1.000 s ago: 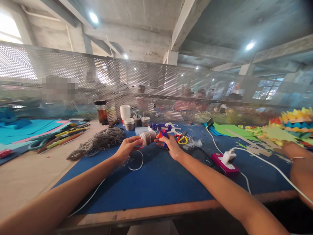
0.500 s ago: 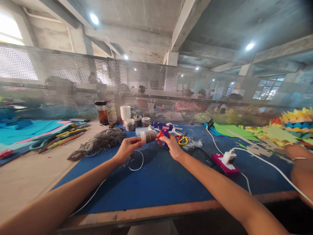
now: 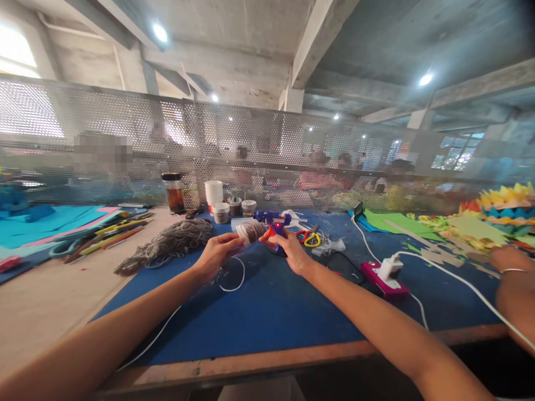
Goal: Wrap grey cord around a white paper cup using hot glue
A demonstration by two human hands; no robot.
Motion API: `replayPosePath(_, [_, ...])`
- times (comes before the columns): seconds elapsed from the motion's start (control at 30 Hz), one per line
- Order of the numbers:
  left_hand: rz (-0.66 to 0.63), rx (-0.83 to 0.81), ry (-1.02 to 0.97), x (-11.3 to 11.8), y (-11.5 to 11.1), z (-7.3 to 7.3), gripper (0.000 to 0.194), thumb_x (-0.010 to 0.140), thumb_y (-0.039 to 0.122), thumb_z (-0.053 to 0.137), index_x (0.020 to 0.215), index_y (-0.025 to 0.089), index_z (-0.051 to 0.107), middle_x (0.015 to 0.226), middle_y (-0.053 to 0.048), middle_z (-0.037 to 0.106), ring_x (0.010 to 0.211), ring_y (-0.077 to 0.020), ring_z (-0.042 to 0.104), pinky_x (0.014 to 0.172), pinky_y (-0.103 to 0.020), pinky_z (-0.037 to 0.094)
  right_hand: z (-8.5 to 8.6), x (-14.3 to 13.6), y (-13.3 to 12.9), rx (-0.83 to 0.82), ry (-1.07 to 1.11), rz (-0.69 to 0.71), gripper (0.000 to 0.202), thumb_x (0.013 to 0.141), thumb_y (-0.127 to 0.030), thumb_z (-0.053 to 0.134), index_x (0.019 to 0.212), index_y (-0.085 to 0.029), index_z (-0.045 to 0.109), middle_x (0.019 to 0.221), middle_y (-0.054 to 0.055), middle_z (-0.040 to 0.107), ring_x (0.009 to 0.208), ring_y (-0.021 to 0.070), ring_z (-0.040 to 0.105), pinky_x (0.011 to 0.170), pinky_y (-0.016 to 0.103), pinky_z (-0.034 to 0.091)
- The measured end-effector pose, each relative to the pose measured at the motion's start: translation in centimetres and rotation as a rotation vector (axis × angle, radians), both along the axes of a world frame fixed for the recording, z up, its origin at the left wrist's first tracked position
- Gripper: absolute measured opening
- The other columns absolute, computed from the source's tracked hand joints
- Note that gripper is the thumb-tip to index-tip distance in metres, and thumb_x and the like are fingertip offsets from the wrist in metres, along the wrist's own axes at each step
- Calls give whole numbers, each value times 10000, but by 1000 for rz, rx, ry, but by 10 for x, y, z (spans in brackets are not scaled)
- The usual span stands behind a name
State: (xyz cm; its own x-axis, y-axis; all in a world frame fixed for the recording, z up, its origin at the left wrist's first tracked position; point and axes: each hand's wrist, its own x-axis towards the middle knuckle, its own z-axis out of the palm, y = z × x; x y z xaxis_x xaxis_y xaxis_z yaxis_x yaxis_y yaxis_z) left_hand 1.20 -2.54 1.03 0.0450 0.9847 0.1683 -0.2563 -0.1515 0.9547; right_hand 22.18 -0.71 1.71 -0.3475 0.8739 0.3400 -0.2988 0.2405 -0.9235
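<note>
My left hand [image 3: 218, 253] is closed around the base of a paper cup [image 3: 251, 230]. Grey-brown cord is wound around the cup, which lies tilted on its side in the air. My right hand [image 3: 293, 250] grips a blue-purple hot glue gun [image 3: 271, 216] with an orange trigger and a lit red light. The gun's nozzle end points left, just above the cup; whether it touches cannot be made out. A loose heap of grey cord [image 3: 178, 242] lies beyond my left hand. Scissors with red and yellow handles [image 3: 311, 239] rest right of the gun.
Stacked white cups [image 3: 214, 193], several small cord-wrapped cups [image 3: 221, 213] and a dark-lidded jar [image 3: 173, 193] stand along a perforated metal screen [image 3: 259, 128]. A pink power strip [image 3: 384, 280] with a white cable is at right. Another person's forearm [image 3: 518, 289] reaches in there.
The cup has tilted and turned in my left hand. The glue gun and my right hand have shifted slightly left, with the nozzle end now above the cup.
</note>
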Motion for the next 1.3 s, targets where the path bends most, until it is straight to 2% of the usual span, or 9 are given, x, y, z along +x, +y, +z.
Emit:
replayPosePath(0.3, [-63, 8, 28, 1, -4, 2, 230, 683, 281, 775, 863, 145, 732, 941, -82, 707, 903, -196, 633, 928, -346, 476, -2, -4, -6, -39, -25, 132, 209, 720, -275, 599, 895, -211, 693, 893, 22, 705, 852, 178, 623, 817, 311, 444])
replayPosePath(0.5, [-83, 8, 42, 1, -3, 1, 250, 688, 295, 772, 888, 150, 735, 939, -85, 709, 886, -191, 635, 894, -321, 488, -4, -5, -4, -45, -20, 103, 228, 714, -272, 621, 918, -210, 700, 908, 30, 702, 895, 190, 621, 842, 320, 447])
replayPosePath(0.93, [-35, 3, 71, -2, -1, 0, 277, 678, 324, 776, 891, 153, 729, 955, -81, 705, 883, -187, 637, 893, -309, 481, 0, 0, 0, -55, 53, 17, 198, 716, -306, 647, 891, -216, 669, 901, 23, 703, 898, 196, 636, 847, 336, 447])
replayPosePath(1.13, [-67, -28, 17, 3, -6, 2, 244, 680, 302, 774, 872, 158, 728, 956, -77, 702, 909, -199, 639, 905, -327, 481, 3, -3, -5, -98, 102, 120, 248, 709, -292, 650, 941, -203, 641, 760, 15, 703, 818, 203, 649, 790, 336, 464])
replayPosePath(1.3, [-128, -52, -40, 10, -8, 1, 244, 677, 286, 777, 883, 166, 722, 984, -96, 712, 960, -230, 647, 920, -346, 476, 9, -6, -14, -87, 82, 198, 261, 720, -282, 619, 968, -202, 631, 754, 16, 708, 803, 213, 658, 758, 340, 469])
